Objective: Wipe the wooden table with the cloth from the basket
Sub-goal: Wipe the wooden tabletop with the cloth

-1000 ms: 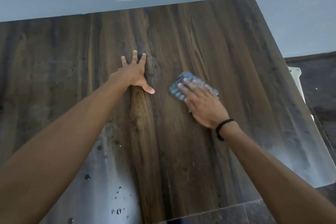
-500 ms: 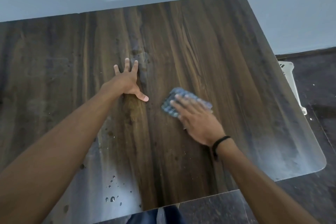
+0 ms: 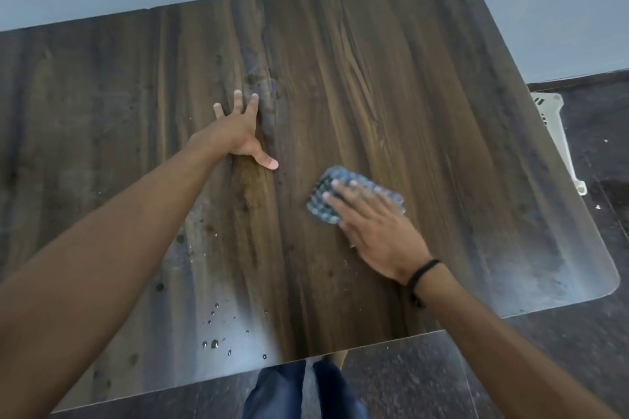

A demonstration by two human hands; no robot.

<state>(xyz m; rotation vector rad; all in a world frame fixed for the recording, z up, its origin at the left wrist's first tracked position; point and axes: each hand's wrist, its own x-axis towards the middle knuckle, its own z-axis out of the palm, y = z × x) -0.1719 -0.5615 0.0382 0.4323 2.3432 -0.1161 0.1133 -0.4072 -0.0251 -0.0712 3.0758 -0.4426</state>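
Wooden surface (image 3: pixel 425 112) fills my view. My left hand (image 3: pixel 238 133) lies flat on it as before, fingers spread. My right hand (image 3: pixel 377 235), fingers straight, presses the blue cloth (image 3: pixel 326 194) right of centre. The cloth has slid toward me since a second ago, and its long axis runs roughly left to right.

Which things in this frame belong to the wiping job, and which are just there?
Job: wooden table, cloth, right hand pressing it, left hand flat on table, white basket, water drops.
Just there: black wristband, dark floor, blue trousers.
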